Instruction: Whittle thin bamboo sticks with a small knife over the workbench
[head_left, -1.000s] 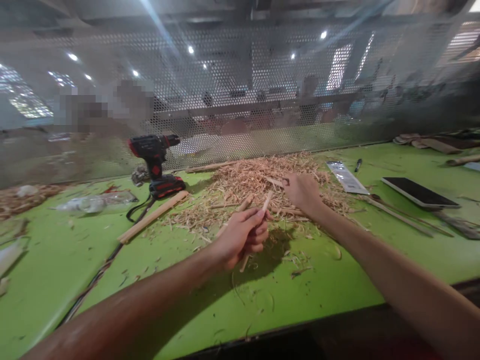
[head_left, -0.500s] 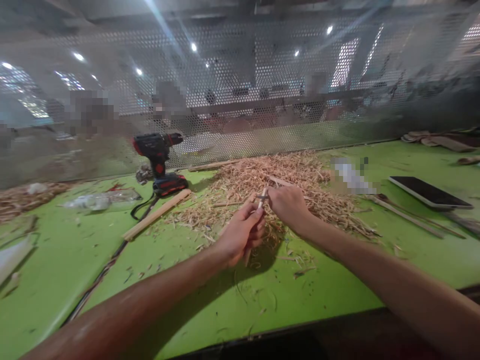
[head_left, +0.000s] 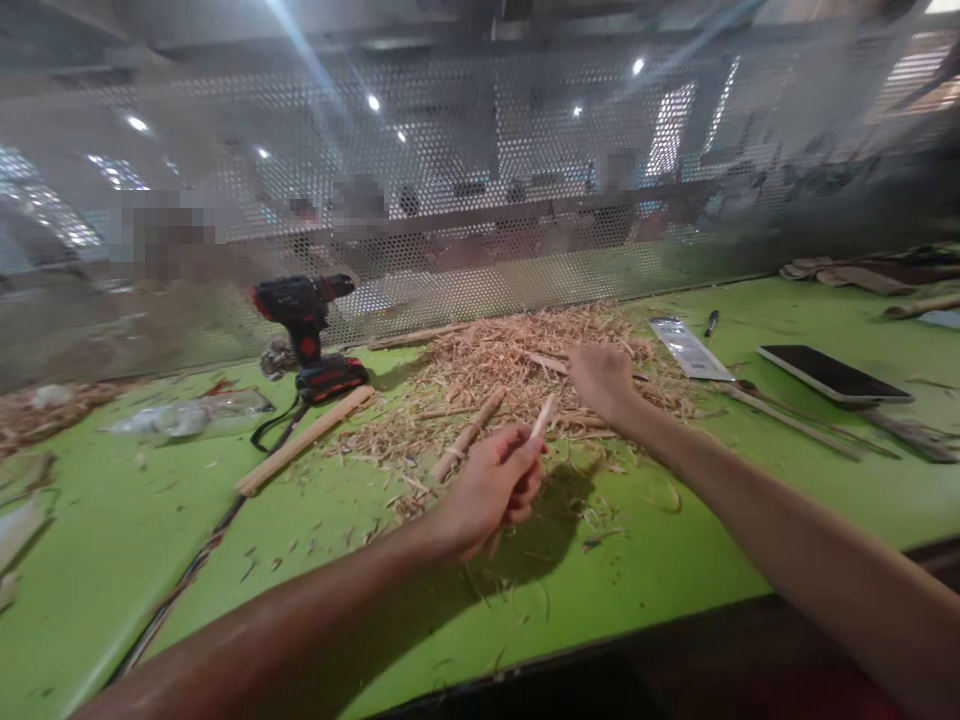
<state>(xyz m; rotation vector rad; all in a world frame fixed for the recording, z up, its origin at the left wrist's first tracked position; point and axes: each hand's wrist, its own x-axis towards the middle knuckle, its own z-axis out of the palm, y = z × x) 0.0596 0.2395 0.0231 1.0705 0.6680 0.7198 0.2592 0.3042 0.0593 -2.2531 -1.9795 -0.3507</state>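
Note:
My left hand (head_left: 499,485) is closed around a pale wooden stick (head_left: 544,415), whose whittled tip points up and away from me. Its lower part is hidden in my fingers. Up and to the right, my right hand (head_left: 604,382) is closed in a fist on a knife; its blade is hardly visible now, and the fist is apart from the stick. Under and beyond both hands spreads a heap of wood shavings (head_left: 487,350). A thicker wooden stick (head_left: 471,435) lies just left of my left hand, on the heap's near edge.
A cordless drill (head_left: 307,340) stands upright at the left, with a flat wooden strip (head_left: 304,440) and a plastic bag (head_left: 195,413) nearby. To the right lie a tablet-like device (head_left: 832,372), a printed packet (head_left: 688,348) and a marker (head_left: 712,322). A perforated screen (head_left: 450,240) borders the green table (head_left: 645,570).
My right hand has drawn the knife away from the stick, up and to the right. My left hand still grips the stick, and the view has shifted slightly.

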